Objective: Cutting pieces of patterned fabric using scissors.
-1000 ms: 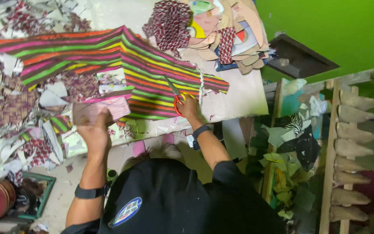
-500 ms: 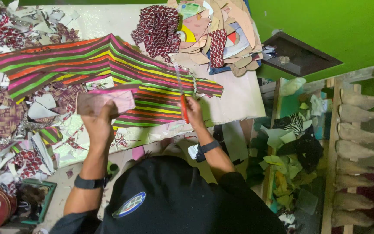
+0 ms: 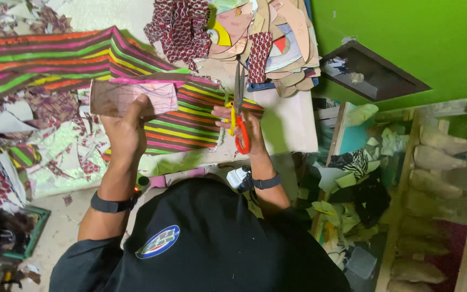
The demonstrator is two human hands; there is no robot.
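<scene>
I am now lifting the scissors (image 3: pixel 239 116) in my right hand (image 3: pixel 244 127), blades closed over the striped cloth (image 3: pixel 190 121) at the table (image 3: pixel 293 127) edge, while my left hand (image 3: pixel 125 130) is raising the gripped pattern piece (image 3: pixel 120 97).

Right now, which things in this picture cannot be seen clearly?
- Head view: the left hand covers the lower edge of the pinkish flat piece.
- The right hand hides part of the scissors handles.
- The striped fabric is cut off by the left edge.
- The person's black cap hides the table's near edge.
</scene>
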